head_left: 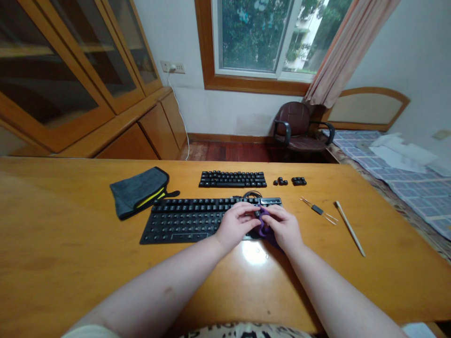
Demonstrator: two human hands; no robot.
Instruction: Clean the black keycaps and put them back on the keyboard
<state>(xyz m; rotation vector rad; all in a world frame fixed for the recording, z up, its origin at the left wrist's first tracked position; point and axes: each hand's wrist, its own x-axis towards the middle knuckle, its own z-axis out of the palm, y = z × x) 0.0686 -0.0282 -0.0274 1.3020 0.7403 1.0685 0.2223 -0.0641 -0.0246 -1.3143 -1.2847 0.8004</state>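
A black keyboard (183,221) lies across the desk, with caps on its top row and bare switches over much of the rest. Over its right end, my left hand (236,223) is closed in a pinch on a small dark keycap (257,213). Facing it, my right hand (287,228) grips a purple cloth (265,229), bunched up against the keycap. Fingers partly cover both items, and my hands hide part of the keyboard's right side. Behind the keyboard, removed keycaps (232,179) stand together in rows.
Two small keycap groups (280,181) (299,180) sit right of the rows. A wire keycap puller (318,209) and a thin pale stick-like tool (349,228) lie at right. A folded grey cloth (139,191) is at left. A coiled cable (252,194) lies behind the keyboard.
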